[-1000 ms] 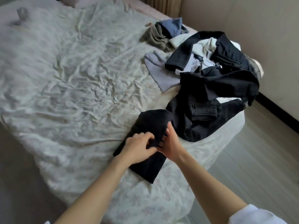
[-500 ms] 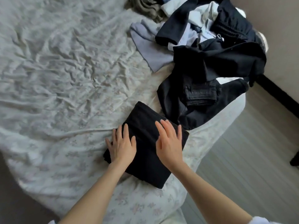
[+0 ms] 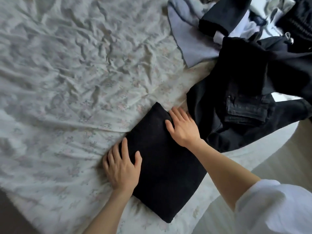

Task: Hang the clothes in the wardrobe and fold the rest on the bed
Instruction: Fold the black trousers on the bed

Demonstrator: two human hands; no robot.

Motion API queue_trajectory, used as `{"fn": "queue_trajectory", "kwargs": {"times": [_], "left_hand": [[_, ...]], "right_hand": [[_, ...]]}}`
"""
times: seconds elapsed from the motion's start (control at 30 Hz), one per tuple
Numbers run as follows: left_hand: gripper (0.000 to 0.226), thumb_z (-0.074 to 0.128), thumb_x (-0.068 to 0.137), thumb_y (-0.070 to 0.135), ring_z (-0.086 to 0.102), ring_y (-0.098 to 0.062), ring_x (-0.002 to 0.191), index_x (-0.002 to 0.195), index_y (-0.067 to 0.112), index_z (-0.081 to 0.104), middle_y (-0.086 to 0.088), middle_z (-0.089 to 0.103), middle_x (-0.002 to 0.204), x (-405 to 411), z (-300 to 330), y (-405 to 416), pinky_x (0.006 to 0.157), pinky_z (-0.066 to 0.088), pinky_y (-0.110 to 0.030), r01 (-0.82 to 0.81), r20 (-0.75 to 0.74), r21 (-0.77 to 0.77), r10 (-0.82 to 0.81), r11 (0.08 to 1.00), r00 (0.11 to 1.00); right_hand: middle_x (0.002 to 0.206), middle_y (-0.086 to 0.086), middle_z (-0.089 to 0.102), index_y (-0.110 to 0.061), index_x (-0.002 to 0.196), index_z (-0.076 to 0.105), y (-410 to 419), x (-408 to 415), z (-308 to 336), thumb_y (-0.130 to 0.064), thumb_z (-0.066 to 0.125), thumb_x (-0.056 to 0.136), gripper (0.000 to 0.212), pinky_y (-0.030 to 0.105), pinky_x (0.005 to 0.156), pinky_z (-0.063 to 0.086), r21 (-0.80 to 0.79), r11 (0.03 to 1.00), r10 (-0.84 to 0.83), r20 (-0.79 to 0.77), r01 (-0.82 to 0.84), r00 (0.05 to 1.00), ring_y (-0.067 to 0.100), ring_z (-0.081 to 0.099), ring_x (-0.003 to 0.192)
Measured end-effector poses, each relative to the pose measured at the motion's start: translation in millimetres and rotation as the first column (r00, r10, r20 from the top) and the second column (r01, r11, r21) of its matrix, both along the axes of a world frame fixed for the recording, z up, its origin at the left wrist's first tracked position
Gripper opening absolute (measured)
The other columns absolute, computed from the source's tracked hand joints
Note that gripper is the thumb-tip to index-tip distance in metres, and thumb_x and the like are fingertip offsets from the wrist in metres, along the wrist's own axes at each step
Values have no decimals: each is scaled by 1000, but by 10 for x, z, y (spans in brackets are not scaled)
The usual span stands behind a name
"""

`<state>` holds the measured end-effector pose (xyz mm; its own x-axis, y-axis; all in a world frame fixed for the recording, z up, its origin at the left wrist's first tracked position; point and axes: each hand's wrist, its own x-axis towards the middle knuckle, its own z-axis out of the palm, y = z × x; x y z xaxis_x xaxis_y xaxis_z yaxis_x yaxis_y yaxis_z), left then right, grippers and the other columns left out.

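hands (image 3: 122,168) (image 3: 183,128) flat on folded black garment (image 3: 165,174) edges

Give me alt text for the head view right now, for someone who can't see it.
Both hands, left hand and right hand, lie flat on a folded black garment on the bed. An unfolded pile of clothes lies beyond it on the right.

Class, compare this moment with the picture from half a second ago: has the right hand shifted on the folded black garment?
Yes. The right hand has slid from the middle of the folded black garment to its far edge, nearer the dark trousers; its fingers lie flat.
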<state>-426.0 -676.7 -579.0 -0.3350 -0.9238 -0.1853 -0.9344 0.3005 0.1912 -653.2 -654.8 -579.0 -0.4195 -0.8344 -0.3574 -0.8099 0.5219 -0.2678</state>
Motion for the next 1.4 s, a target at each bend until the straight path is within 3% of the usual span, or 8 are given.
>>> {"fn": "queue_trajectory", "kwargs": {"times": [0.17,0.47,0.57,0.73,0.9,1.03,1.17,1.4], "left_hand": [[68,51,86,57,40,-27,129,139,15,42,-10,45,139,174,134,-43,105,37,-47,-247,-183,293,308,923,934],[65,82,72,28,57,-14,116,129,24,51,7,60,124,506,339,34,101,44,-36,-168,-258,928,898,334,357],[60,75,79,22,57,-7,114,130,25,44,5,58,126,303,447,296,93,48,-22,-270,-392,825,847,497,360],[91,64,89,22,32,-26,139,150,7,-1,-15,21,154,-83,778,546,112,33,-38,-482,-501,572,748,664,436],[82,62,90,21,38,-25,130,150,4,9,-25,33,146,34,1108,288,98,22,2,-594,-652,232,576,770,492],[88,62,88,30,59,-40,101,151,15,3,-27,45,133,516,1015,39,74,52,-35,-505,-532,96,473,858,702],[98,74,79,21,42,-49,125,150,18,6,-35,19,146,800,545,276,97,45,-46,-277,-365,93,292,956,884],[101,80,73,18,45,-50,123,149,23,14,-26,-2,155,798,325,362,89,51,-46,-338,-434,10,309,941,846]], "right_hand": [[146,4,40,-19,149,19,157,-40,201,-58,37,92,71,36,106,31,-72,996,-20,312,45,950,22,34,135],[117,4,47,-37,149,6,352,-29,393,-56,63,80,92,31,87,43,111,993,-68,410,24,909,21,50,105],[116,4,44,-35,150,0,406,235,458,-49,59,85,88,31,70,46,10,998,-66,190,66,980,23,53,98],[134,7,38,-35,150,11,396,545,735,-30,55,92,73,28,66,45,-207,978,3,40,5,999,26,50,110],[129,19,48,-15,138,47,266,893,1031,-14,60,90,50,32,72,50,-420,908,38,90,3,995,34,59,103],[147,19,26,-21,147,30,205,1265,899,-28,53,94,57,35,91,48,-299,953,102,164,-49,981,32,39,128],[153,26,9,-23,151,16,226,1477,570,-36,63,86,81,43,96,45,-160,957,250,37,-241,968,41,43,116],[157,17,3,-38,146,8,231,1380,400,-22,77,77,99,45,84,51,-352,917,229,82,-187,970,42,44,114]]}}
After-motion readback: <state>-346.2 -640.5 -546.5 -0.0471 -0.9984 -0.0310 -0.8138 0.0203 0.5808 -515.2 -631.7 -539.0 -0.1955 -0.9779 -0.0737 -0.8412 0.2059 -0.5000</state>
